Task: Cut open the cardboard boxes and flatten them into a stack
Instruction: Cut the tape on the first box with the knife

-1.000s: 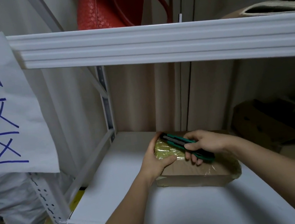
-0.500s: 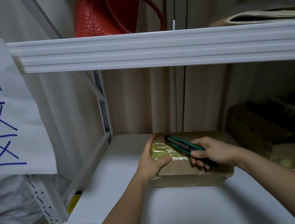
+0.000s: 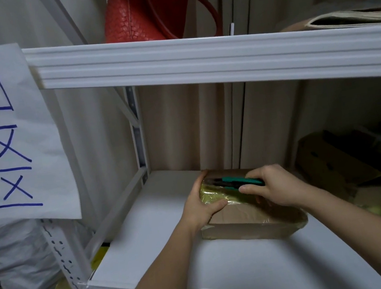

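While the cardboard box (image 3: pixel 251 219) lies flat on the white shelf (image 3: pixel 165 253), the left hand (image 3: pixel 201 205) grips its taped left end, thumb on top. Just to the right, the right hand (image 3: pixel 272 188) clasps a green utility knife (image 3: pixel 236 182) against the box's top.

White shelf (image 3: pixel 164 241) bare left of box (image 3: pixel 251 219), upper shelf (image 3: pixel 197 62) overhead, perhaps cartons (image 3: pixel 330 168) crowding right
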